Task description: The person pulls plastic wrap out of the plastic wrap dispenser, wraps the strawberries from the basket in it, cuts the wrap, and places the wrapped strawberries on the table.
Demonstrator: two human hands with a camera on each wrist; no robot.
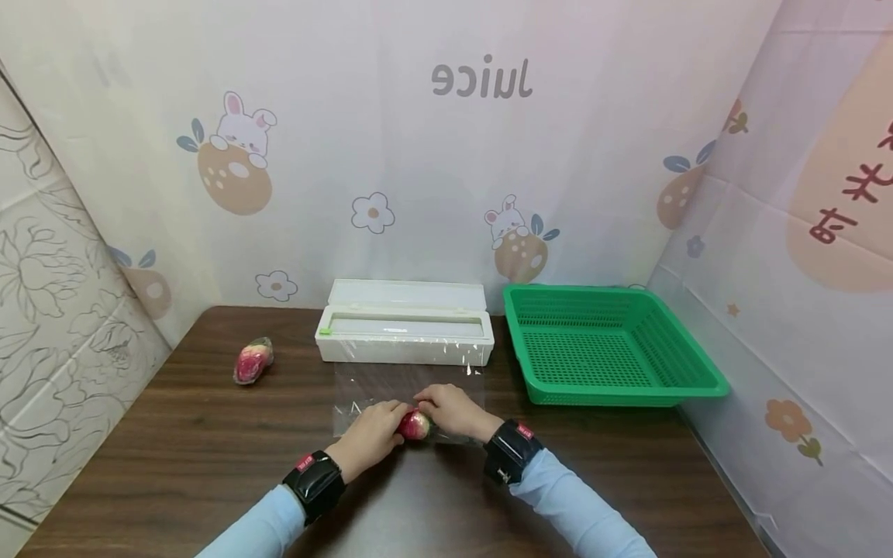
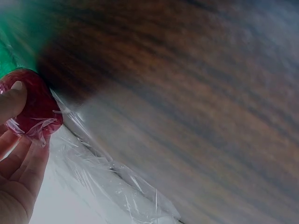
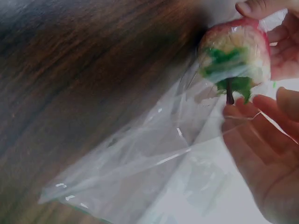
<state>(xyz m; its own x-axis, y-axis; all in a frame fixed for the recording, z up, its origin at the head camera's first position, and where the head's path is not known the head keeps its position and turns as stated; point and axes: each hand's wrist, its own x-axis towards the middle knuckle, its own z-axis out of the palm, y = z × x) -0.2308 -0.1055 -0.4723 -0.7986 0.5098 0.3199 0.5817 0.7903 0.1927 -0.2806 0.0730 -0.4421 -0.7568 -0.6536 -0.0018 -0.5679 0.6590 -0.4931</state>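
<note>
- One red-and-cream fruit [image 1: 416,425], with a dark stem [image 3: 229,91] and green at that end, is in front of the white box [image 1: 405,353], on the side toward the person.
- Clear film [image 1: 366,381] stretches forward from the white box to the fruit and bunches up around it.
- In front of the white box, the left hand [image 1: 372,435] grips the fruit, thumb on one side and fingers on the other.
- Also in front of the white box, the right hand [image 1: 453,409] has its fingertips at the stem end, against the film; whether they pinch it, I cannot tell.
- Left of the white box, a film-wrapped fruit [image 1: 253,361] lies on the table [image 1: 174,465].
- Just right of the white box is a green basket [image 1: 628,394].
- Behind the white box hangs a printed curtain [image 1: 418,155].
</note>
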